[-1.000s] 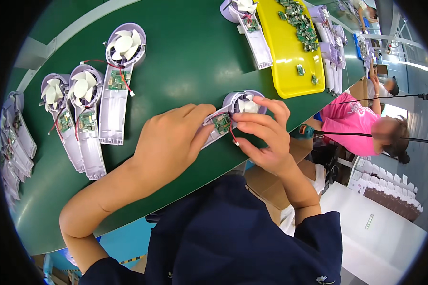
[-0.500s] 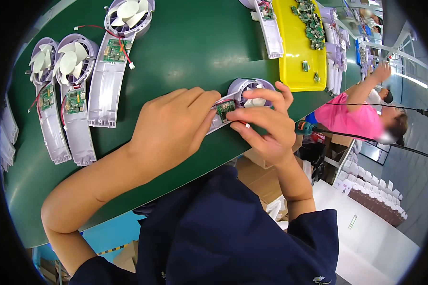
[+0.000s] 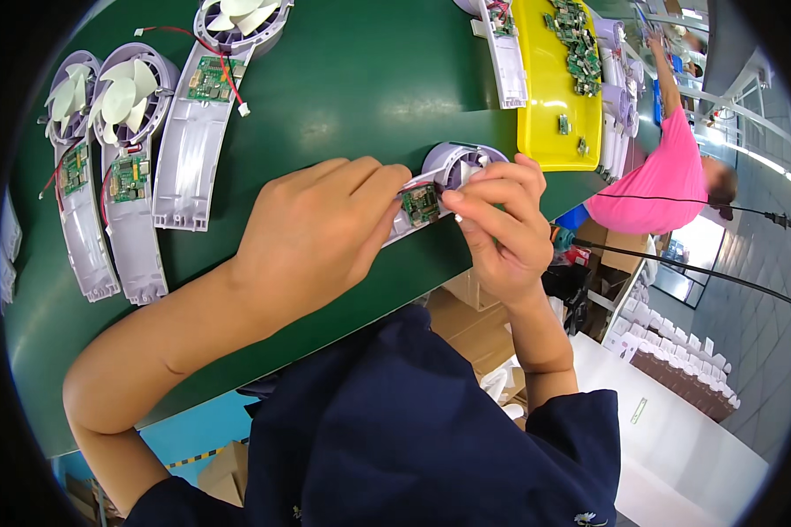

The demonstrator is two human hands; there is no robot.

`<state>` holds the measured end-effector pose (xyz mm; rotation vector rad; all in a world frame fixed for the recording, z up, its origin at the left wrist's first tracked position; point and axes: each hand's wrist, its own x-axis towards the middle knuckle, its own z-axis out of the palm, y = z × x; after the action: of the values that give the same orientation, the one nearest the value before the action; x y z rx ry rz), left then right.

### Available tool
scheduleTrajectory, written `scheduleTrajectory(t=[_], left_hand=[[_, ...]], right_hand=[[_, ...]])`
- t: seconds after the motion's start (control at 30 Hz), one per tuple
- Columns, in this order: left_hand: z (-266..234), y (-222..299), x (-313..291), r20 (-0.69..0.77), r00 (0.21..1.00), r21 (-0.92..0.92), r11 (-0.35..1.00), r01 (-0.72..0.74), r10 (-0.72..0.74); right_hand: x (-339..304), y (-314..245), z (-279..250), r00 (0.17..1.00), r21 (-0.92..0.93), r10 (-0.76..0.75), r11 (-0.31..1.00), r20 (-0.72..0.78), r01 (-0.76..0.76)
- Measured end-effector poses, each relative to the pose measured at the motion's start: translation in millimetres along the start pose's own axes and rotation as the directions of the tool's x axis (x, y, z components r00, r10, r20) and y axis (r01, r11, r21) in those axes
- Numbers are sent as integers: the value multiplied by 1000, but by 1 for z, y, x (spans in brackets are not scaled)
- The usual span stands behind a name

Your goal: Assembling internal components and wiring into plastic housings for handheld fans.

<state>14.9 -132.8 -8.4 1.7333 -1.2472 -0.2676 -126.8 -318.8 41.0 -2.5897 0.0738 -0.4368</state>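
Note:
A pale lilac handheld-fan housing (image 3: 443,166) lies on the green bench in front of me, its round head at the far right end. My left hand (image 3: 321,233) is closed around the handle part and covers most of it. A small green circuit board (image 3: 421,205) sits in the handle between my hands. My right hand (image 3: 505,224) pinches beside the board's right end. A small white plug (image 3: 459,219) shows at its thumb and fingertips; the lead behind it is mostly hidden. The fan blades are largely covered by those fingers.
Several open fan halves (image 3: 134,176) with boards and red-black leads lie at the left. A yellow tray (image 3: 554,145) of loose green boards stands at the far right, near another fan half (image 3: 501,57). Beyond is a person in pink (image 3: 659,184). A cabled tool (image 3: 562,237) hangs by the bench edge.
My right fingers have drawn back from the board toward the fan head, uncovering more of the board; the white plug shifted with them. My left hand keeps its hold.

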Motion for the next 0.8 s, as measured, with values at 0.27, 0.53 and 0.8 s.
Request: scheduleTrajectory(t=[0.27, 0.53, 0.8], left_hand=[[2, -3, -3, 1, 1000, -16, 1000, 11, -11], [1, -2, -1, -3, 997, -70, 994, 80, -80], [1, -4, -3, -28, 998, -47, 997, 58, -60]], right_hand=[[8, 5, -4, 999, 54, 22, 998, -24, -21], [51, -5, -24, 914, -300, -237, 892, 328, 338], [72, -27, -25, 846, -352, -216, 838, 488, 417]])
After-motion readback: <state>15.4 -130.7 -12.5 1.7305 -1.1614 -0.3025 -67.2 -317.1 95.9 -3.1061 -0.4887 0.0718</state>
